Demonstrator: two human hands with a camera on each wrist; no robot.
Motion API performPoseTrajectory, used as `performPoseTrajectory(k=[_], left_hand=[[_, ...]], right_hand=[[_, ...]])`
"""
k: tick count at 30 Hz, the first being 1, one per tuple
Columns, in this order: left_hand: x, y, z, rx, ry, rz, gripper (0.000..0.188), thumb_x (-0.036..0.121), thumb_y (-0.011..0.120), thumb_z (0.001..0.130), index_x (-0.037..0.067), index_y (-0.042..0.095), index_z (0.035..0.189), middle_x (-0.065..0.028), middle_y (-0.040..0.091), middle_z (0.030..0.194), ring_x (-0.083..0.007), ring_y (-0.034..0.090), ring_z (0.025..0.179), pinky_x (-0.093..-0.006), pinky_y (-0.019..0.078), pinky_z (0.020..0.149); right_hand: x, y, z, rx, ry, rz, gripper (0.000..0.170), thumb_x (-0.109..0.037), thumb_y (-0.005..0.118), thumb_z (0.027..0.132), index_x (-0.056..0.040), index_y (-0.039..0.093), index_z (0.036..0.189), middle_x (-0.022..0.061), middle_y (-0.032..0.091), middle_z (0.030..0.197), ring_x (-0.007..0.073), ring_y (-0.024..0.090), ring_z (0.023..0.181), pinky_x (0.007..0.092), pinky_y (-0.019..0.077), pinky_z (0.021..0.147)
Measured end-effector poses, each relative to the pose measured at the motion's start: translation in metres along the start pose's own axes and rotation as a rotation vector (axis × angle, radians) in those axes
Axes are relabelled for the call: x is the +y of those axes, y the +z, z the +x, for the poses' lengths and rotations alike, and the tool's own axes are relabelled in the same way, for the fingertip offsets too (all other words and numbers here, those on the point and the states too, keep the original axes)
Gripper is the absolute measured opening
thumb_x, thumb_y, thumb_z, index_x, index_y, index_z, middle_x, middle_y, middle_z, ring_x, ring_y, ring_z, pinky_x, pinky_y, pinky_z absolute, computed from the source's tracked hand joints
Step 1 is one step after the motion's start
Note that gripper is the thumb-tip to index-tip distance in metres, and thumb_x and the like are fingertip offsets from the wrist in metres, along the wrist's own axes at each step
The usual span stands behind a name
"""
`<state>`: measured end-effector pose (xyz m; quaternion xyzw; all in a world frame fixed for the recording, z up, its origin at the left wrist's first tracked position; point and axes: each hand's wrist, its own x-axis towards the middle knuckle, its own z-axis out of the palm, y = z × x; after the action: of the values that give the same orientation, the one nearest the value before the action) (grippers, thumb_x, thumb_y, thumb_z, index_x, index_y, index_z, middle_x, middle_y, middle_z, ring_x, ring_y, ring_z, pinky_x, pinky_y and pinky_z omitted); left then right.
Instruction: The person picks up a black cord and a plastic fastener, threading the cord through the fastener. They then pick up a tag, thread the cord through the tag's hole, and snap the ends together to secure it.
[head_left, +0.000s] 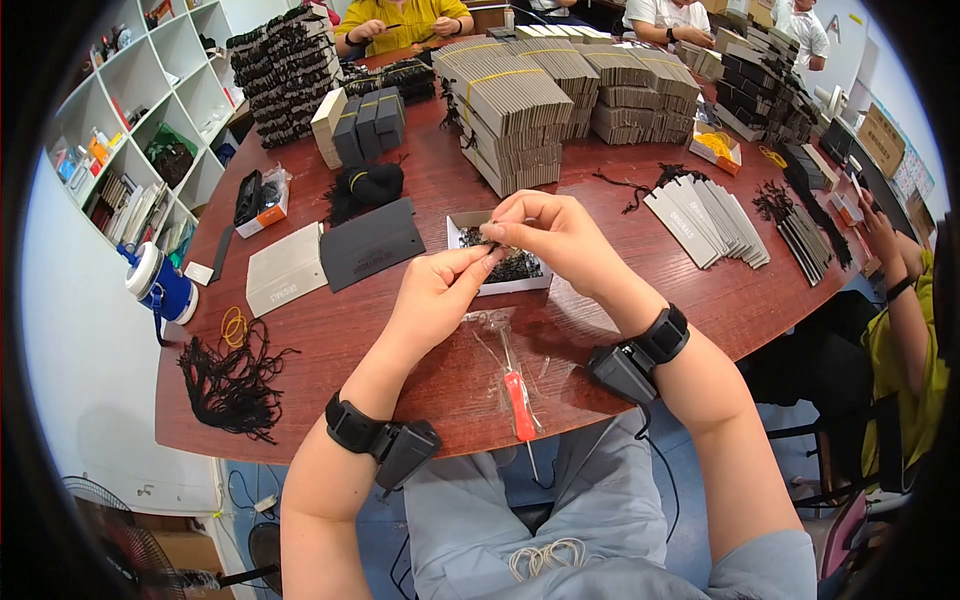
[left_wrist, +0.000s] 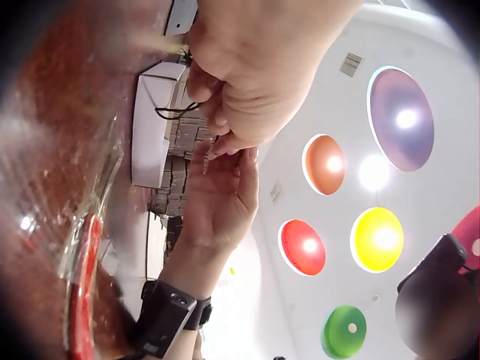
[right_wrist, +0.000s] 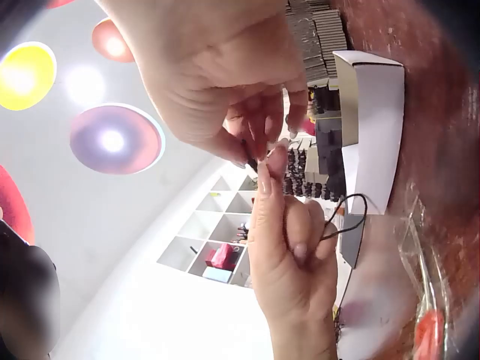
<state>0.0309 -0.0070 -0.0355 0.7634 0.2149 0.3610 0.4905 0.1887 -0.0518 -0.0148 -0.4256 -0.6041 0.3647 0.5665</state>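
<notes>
- Reference: clock directions are taken from the joined fingertips in the head view, with 12 at the far side.
- Left hand (head_left: 447,283): thumb and index finger pinch a black cord (right_wrist: 366,210); the other fingers are curled in.
- Right hand (head_left: 555,240): thumb and fingertips pinch a small dark piece (right_wrist: 251,154) against the left fingertips. The piece is mostly hidden; whether it belongs to the cord cannot be told.
- Cord position: between the hands, raised above the tabletop (head_left: 450,395). A free loop projects from the curled fingers of the left hand.
- White box (head_left: 520,286): open, just behind the hands at 12 to 1 o'clock; contains small black parts (head_left: 515,266).
- Red-handled tool (head_left: 518,400): in clear plastic, at 6 o'clock, near the tabletop edge.
- Dark grey card (head_left: 372,248) and light grey card (head_left: 285,272): side by side, at 9 o'clock.
- Loose black cords (head_left: 235,390): heaped at 8 o'clock, beside yellow rubber bands (head_left: 234,326).
- Tied black bundle (head_left: 376,185): at 10 o'clock.
- Banded grey stacks (head_left: 510,95): at 12 o'clock, beyond the white box.
- Grey tags (head_left: 705,222): fanned out at 3 o'clock.
</notes>
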Motion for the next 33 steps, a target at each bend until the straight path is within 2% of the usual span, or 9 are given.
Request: performPoseTrajectory(k=[1,7,10,12,19,21,27,29,33], left_hand=[[0.002,0.0,0.0,0.0,0.002,0.001,0.02,0.014,0.05,0.084,0.002,0.061,0.094,0.0087,0.038,0.055,0.0,0.03,0.05,-0.0168,0.0232,0.043],[0.006,0.001,-0.002,-0.032,0.0,0.013,0.02,0.016,0.049,0.084,0.002,0.061,0.093,0.0081,0.038,0.054,-0.0007,0.031,0.049,-0.0176,0.0244,0.043],[0.007,0.002,-0.002,-0.036,0.012,0.046,0.017,0.012,0.051,0.083,0.001,0.061,0.092,0.0036,0.049,0.057,-0.0008,0.037,0.054,-0.018,0.0326,0.047],[0.006,0.002,-0.002,-0.037,0.021,0.076,0.021,0.017,0.049,0.084,0.003,0.061,0.094,0.0075,0.036,0.052,-0.0013,0.029,0.048,-0.0181,0.0244,0.042],[0.008,0.003,-0.003,-0.013,-0.035,-0.033,0.023,0.017,0.046,0.086,0.002,0.059,0.096,0.0084,0.033,0.052,-0.0011,0.027,0.047,-0.0178,0.0222,0.042],[0.007,0.001,-0.003,0.006,-0.072,-0.108,0.023,0.017,0.046,0.086,0.002,0.059,0.097,0.0087,0.033,0.052,-0.0006,0.026,0.047,-0.0177,0.0211,0.042],[0.008,0.0,-0.002,0.063,-0.065,-0.077,0.023,0.017,0.045,0.087,0.002,0.059,0.097,0.0088,0.033,0.053,-0.0003,0.026,0.047,-0.0177,0.021,0.042],[0.007,0.001,-0.002,0.065,-0.055,-0.056,0.023,0.017,0.045,0.087,0.001,0.059,0.097,0.0088,0.033,0.053,-0.0003,0.026,0.047,-0.0176,0.021,0.042],[0.006,0.0,-0.001,0.079,-0.061,-0.039,0.023,0.017,0.045,0.086,0.001,0.059,0.096,0.0089,0.033,0.053,-0.0004,0.026,0.048,-0.0172,0.0212,0.042]], right_hand=[[0.0,0.001,0.0,0.025,0.11,0.225,0.011,-0.012,0.062,0.074,-0.0022,0.058,0.076,0.0017,0.057,0.073,0.0083,0.052,0.07,0.0216,0.0412,0.066],[0.01,0.006,-0.003,0.125,0.138,0.413,0.012,-0.015,0.061,0.076,-0.0037,0.057,0.077,0.0017,0.057,0.074,0.0063,0.051,0.068,0.0201,0.0407,0.063],[0.009,0.008,-0.004,0.14,0.132,0.465,0.012,-0.015,0.061,0.076,-0.0041,0.057,0.075,0.0016,0.057,0.074,0.0061,0.051,0.068,0.0201,0.0407,0.062],[0.008,0.008,-0.004,0.131,0.138,0.447,0.012,-0.016,0.061,0.076,-0.0039,0.057,0.076,0.0021,0.058,0.075,0.0062,0.052,0.068,0.0203,0.041,0.063],[-0.01,-0.002,0.002,0.029,0.23,0.28,0.023,-0.019,0.062,0.075,-0.0015,0.061,0.089,0.005,0.06,0.083,0.0071,0.054,0.075,0.0199,0.042,0.067],[-0.009,-0.006,0.002,-0.007,0.246,0.192,0.025,-0.019,0.056,0.08,0.0017,0.057,0.095,0.0072,0.06,0.091,0.0109,0.055,0.084,0.0243,0.0423,0.076],[0.002,-0.006,0.004,-0.046,0.161,-0.12,0.02,-0.017,0.059,0.078,0.0008,0.058,0.088,0.0052,0.06,0.085,0.01,0.056,0.081,0.0212,0.0447,0.068],[0.003,-0.003,0.003,0.109,-0.023,-0.227,0.024,-0.023,0.065,0.072,-0.0005,0.058,0.072,0.0033,0.058,0.068,0.0062,0.053,0.063,0.0196,0.0421,0.054],[0.002,-0.001,0.007,0.342,-0.265,-0.356,0.026,-0.024,0.065,0.072,-0.0015,0.054,0.065,0.004,0.053,0.062,0.009,0.051,0.057,0.0221,0.041,0.051]])
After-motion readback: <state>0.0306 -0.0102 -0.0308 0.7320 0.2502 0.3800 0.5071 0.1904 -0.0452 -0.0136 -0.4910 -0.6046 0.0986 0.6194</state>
